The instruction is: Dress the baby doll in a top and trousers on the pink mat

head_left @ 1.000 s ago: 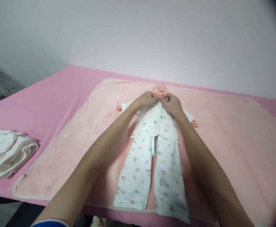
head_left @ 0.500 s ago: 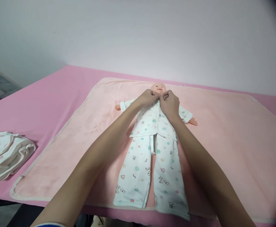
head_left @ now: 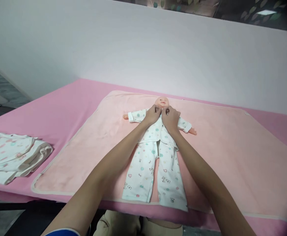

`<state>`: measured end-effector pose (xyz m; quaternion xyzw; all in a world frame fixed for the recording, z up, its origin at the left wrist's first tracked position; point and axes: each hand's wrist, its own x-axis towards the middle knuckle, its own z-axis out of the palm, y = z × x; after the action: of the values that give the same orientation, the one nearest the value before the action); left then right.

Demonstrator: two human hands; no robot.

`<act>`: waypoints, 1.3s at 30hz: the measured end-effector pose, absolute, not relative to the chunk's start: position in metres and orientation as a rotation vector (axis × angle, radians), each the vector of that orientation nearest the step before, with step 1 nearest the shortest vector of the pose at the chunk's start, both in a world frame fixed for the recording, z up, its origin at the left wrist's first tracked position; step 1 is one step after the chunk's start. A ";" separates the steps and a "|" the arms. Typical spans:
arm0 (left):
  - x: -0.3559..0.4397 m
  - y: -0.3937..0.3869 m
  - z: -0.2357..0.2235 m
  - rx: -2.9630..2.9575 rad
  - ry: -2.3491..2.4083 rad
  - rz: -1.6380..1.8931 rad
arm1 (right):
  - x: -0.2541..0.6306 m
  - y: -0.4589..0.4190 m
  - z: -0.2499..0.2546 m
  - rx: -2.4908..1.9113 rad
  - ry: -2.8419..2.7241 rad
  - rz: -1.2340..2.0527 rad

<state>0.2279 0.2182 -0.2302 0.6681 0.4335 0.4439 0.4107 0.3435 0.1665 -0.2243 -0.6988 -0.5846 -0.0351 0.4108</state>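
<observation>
A baby doll [head_left: 162,101] lies on its back on a peach blanket [head_left: 232,141], dressed in a white printed top [head_left: 155,129] and matching trousers [head_left: 155,173]. My left hand [head_left: 152,114] and my right hand [head_left: 170,117] meet just under the doll's chin. Both are closed in a pinch on the collar of the top, one on each edge. The collar itself is hidden under my fingers. The doll's arms stick out to either side.
The blanket lies on a pink-covered table [head_left: 60,108] set against a white wall [head_left: 143,49]. A folded pile of white printed baby clothes [head_left: 13,155] sits at the left edge. The table's near edge runs just below the trouser legs.
The camera has pulled back and tilted up, so the doll looks smaller and lower. My hands have stayed pinched together at the doll's collar.
</observation>
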 end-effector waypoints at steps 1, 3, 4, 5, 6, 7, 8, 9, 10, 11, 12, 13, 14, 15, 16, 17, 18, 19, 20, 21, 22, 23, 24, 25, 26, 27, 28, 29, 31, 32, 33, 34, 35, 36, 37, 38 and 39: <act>0.221 0.207 -0.230 1.777 1.134 1.160 | 0.343 0.152 -0.221 -1.738 -1.485 -0.113; 0.197 0.179 -0.229 2.042 1.148 1.210 | 0.343 0.111 -0.213 -1.644 -1.573 -0.145; 0.182 0.164 -0.229 2.172 1.100 1.207 | 0.344 0.086 -0.209 -1.572 -1.651 -0.137; 0.166 0.150 -0.228 2.270 1.025 1.164 | 0.346 0.061 -0.206 -1.505 -1.749 -0.081; 0.150 0.136 -0.228 2.322 0.950 1.063 | 0.348 0.037 -0.205 -1.473 -1.857 0.013; 0.137 0.124 -0.229 2.331 0.913 0.964 | 0.351 0.018 -0.206 -1.469 -1.926 0.094; 0.128 0.114 -0.230 2.326 0.894 0.868 | 0.354 0.004 -0.209 -1.477 -1.959 0.161; 0.123 0.105 -0.231 2.319 0.893 0.796 | 0.357 -0.003 -0.214 -1.501 -1.976 0.211; 0.123 0.099 -0.232 2.325 0.911 0.753 | 0.359 -0.003 -0.220 -1.526 -1.973 0.233; 0.126 0.095 -0.232 2.350 0.945 0.730 | 0.359 0.002 -0.225 -1.555 -1.958 0.239; 0.133 0.092 -0.232 2.398 0.995 0.722 | 0.359 0.010 -0.229 -1.585 -1.942 0.233; 0.140 0.090 -0.231 2.463 1.051 0.720 | 0.358 0.021 -0.230 -1.610 -1.931 0.219; 0.148 0.090 -0.229 2.533 1.098 0.714 | 0.356 0.032 -0.228 -1.635 -1.928 0.212; 0.154 0.091 -0.226 2.594 1.125 0.702 | 0.356 0.041 -0.223 -1.656 -1.937 0.220; 0.158 0.093 -0.223 2.626 1.131 0.689 | 0.357 0.049 -0.215 -1.673 -1.951 0.241; 0.157 0.097 -0.220 2.611 1.119 0.687 | 0.361 0.053 -0.206 -1.693 -1.958 0.270; 0.153 0.102 -0.217 2.542 1.113 0.700 | 0.370 0.055 -0.197 -1.723 -1.945 0.293; 0.144 0.110 -0.215 2.428 1.138 0.728 | 0.382 0.054 -0.189 -1.764 -1.911 0.302; 0.130 0.118 -0.215 2.295 1.191 0.768 | 0.398 0.051 -0.184 -1.818 -1.862 0.293; 0.113 0.128 -0.216 2.160 1.266 0.806 | 0.418 0.046 -0.181 -1.878 -1.795 0.253; 0.093 0.139 -0.219 2.049 1.366 0.832 | 0.439 0.040 -0.182 -1.935 -1.744 0.215; 0.072 0.148 -0.224 1.990 1.448 0.833 | 0.462 0.032 -0.187 -1.991 -1.711 0.199; 0.051 0.157 -0.230 1.947 1.533 0.784 | 0.483 0.023 -0.194 -2.040 -1.680 0.208; 0.031 0.163 -0.237 1.921 1.600 0.717 | 0.503 0.015 -0.203 -2.094 -1.659 0.250; 0.014 0.166 -0.243 1.913 1.640 0.652 | 0.519 0.006 -0.213 -2.147 -1.651 0.316; 0.002 0.166 -0.248 1.934 1.668 0.619 | 0.530 -0.001 -0.223 -2.201 -1.647 0.391; -0.004 0.164 -0.251 1.988 1.684 0.632 | 0.536 -0.006 -0.232 -2.238 -1.623 0.398; -0.005 0.161 -0.252 2.066 1.685 0.689 | 0.536 -0.009 -0.240 -2.240 -1.613 0.357; 0.012 0.155 -0.247 2.267 1.606 0.871 | 0.520 -0.007 -0.248 -2.135 -1.633 0.205; 0.027 0.154 -0.243 2.349 1.515 0.948 | 0.505 -0.001 -0.248 -2.041 -1.653 0.133; 0.046 0.154 -0.238 2.409 1.391 0.977 | 0.488 0.007 -0.245 -1.935 -1.675 0.092; 0.066 0.157 -0.233 2.427 1.280 0.986 | 0.471 0.018 -0.242 -1.837 -1.692 0.085; 0.086 0.161 -0.229 2.426 1.174 0.950 | 0.454 0.032 -0.237 -1.759 -1.700 0.131; 0.105 0.165 -0.225 2.400 1.101 0.895 | 0.438 0.047 -0.233 -1.690 -1.709 0.210; 0.122 0.170 -0.222 2.345 1.070 0.841 | 0.426 0.062 -0.230 -1.652 -1.707 0.264; 0.136 0.175 -0.220 2.273 1.059 0.792 | 0.417 0.077 -0.228 -1.646 -1.710 0.310; 0.146 0.179 -0.218 2.198 1.058 0.754 | 0.412 0.090 -0.227 -1.668 -1.709 0.341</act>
<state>0.1458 0.1786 -0.2185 0.8238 0.3966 0.2827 0.2900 0.4123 0.0898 -0.2273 -0.6460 -0.6619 0.1320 0.3565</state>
